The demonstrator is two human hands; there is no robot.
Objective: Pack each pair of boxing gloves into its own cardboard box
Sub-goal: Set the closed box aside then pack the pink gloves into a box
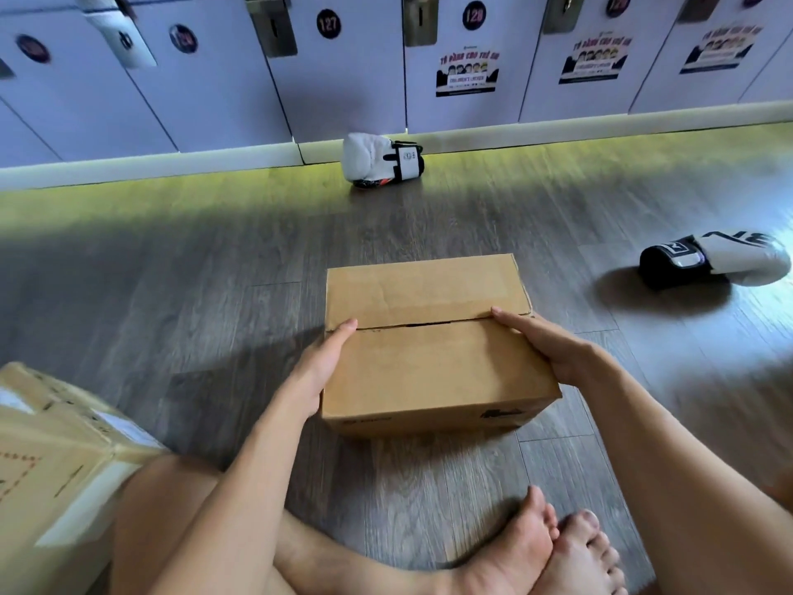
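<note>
A brown cardboard box sits on the wooden floor in front of me, its two top flaps folded down with a thin dark gap between them. My left hand grips its left side. Across from it my right hand presses on the top right edge. What is inside the box is hidden. A white boxing glove with a black cuff lies by the lockers, straight ahead. Another black and white boxing glove lies on the floor far right.
A second, paler cardboard box with labels stands at my left knee. Numbered lockers line the far wall. My crossed bare legs and feet are at the bottom.
</note>
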